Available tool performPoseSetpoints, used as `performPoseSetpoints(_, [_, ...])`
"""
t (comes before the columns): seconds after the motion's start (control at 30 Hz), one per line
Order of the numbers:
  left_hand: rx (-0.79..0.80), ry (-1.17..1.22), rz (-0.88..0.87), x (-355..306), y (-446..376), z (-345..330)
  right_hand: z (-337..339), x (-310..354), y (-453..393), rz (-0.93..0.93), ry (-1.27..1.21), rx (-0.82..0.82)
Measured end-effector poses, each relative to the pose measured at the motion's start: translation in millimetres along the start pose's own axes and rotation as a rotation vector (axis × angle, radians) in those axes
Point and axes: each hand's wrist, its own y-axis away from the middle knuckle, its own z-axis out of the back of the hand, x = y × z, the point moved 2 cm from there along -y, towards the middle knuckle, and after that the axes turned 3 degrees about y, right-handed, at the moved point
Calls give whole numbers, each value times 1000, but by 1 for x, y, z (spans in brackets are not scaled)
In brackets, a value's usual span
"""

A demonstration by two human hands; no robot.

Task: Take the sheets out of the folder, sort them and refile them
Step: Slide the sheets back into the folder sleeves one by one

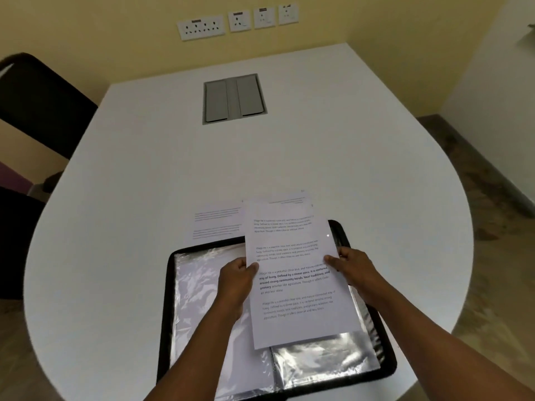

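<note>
A black folder (166, 314) lies open on the white table, its clear plastic sleeves (202, 290) shining. Above it I hold a printed sheet (292, 273) upright by both sides. My left hand (236, 280) pinches its left edge and my right hand (351, 266) pinches its right edge. Two more printed sheets lie flat beyond the folder: one (217, 222) at the left, another (289, 198) peeking out behind the held sheet.
The white table (260, 163) has a rounded front edge and a grey cable hatch (234, 98) in its middle. A black chair (37, 105) stands at the left. Wall sockets (201, 27) line the yellow wall behind.
</note>
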Motion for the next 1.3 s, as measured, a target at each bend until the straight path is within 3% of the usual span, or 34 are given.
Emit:
performPoseSetpoints(0.13, [9,-8,19,-2,-3,-25,11,-4,-6,37,-10,39])
performPoseSetpoints(0.57, [9,-133,-40,-26,-60,-69,46,17,-66,14,6,-99])
performPoseSetpoints(0.67, [-53,-178,-54,-25,-77,-73,55,23,-79,13,-43,-130])
performPoseSetpoints(0.8, [-123,-497,-251,-22,-85,-74,71,29,-94,27,-113,-234])
performPoseSetpoints(1.1, [90,-1162,-551,16,-118,-97,108,37,-135,1,-315,-441])
performPoseSetpoints(1.2, [67,-1267,-665,19,-124,-103,113,41,-143,0,-347,-475])
performPoseSetpoints(1.3, [41,-1219,-732,24,-129,-104,115,38,-152,-18,-345,-489])
